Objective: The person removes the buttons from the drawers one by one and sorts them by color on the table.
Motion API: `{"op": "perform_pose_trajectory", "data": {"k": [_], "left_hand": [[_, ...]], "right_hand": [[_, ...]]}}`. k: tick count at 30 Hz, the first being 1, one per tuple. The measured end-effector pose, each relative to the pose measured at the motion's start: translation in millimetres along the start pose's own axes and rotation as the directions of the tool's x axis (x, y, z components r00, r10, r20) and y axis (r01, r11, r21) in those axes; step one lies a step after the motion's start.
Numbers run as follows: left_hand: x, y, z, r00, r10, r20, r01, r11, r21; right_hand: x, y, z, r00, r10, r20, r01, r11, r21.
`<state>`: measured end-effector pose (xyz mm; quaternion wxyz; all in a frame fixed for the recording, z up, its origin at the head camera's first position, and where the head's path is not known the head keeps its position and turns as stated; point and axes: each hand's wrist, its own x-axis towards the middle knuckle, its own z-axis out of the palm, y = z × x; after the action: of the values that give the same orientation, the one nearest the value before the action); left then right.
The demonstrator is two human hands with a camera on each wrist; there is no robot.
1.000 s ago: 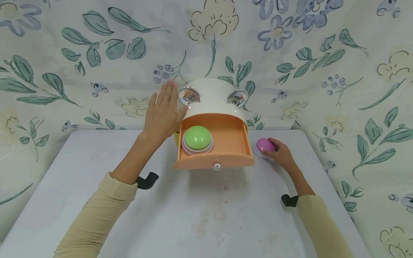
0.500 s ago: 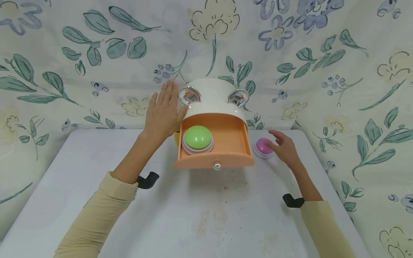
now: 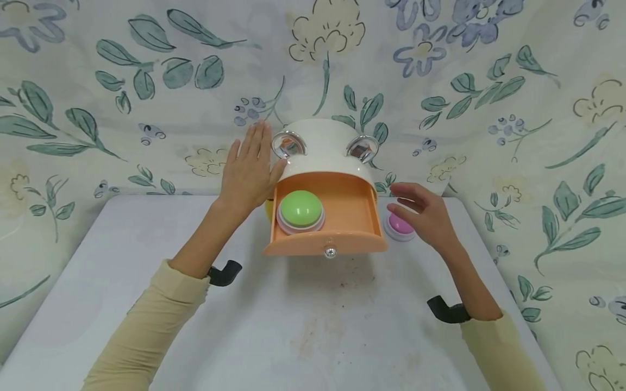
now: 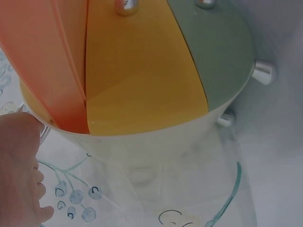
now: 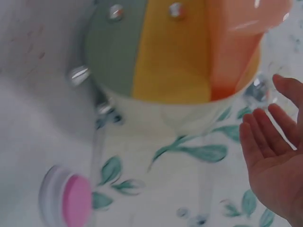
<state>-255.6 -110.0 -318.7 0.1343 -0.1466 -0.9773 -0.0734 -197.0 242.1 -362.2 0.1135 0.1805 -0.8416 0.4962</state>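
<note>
A white rounded cabinet (image 3: pixel 323 144) stands at the table's back, its orange top drawer (image 3: pixel 349 206) pulled out. In the drawer's left part sits a green domed button (image 3: pixel 300 208) on a pale base. My left hand (image 3: pixel 248 168) rests against the cabinet's left side, fingers straight and together. My right hand (image 3: pixel 427 217) hovers above a pink domed button (image 3: pixel 401 225) to the cabinet's right, partly covering it in the head view. Its fingers are loosely bent and hold nothing. The right wrist view shows this hand (image 5: pixel 279 165) apart from the pink button (image 5: pixel 77 201).
Below the orange drawer are a closed yellow drawer (image 4: pixel 142 71) and a closed green drawer (image 4: pixel 222 52) with silver knobs. Shiny round ears (image 3: pixel 362 147) stick out from the cabinet's sides. Floral cloth (image 3: pixel 205 108) hangs behind the white table (image 3: pixel 264 326).
My right hand has let go of the pink button and moved up and slightly left, toward the cabinet. The button stays in place. My left hand has not moved.
</note>
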Motion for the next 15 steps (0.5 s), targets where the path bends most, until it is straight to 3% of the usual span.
{"op": "perform_pose_trajectory", "data": {"k": [4,8,15], "left_hand": [[0.5,0.3,0.3,1.0,0.002,-0.005,-0.002,1.0,-0.002],[0.5,0.4,-0.2,1.0,0.004,-0.005,-0.004,1.0,-0.009],[-0.7,-0.3,-0.9,1.0,0.003,0.006,-0.003,1.0,-0.026]], "right_hand": [[4,-26,6,0.996,-0.05,0.07,0.047,0.998,0.05],[10,-43,17,0.985,-0.02,0.169,0.011,0.999,0.052],[26,-57,37,0.943,-0.011,0.334,-0.009,0.998,0.058]]}}
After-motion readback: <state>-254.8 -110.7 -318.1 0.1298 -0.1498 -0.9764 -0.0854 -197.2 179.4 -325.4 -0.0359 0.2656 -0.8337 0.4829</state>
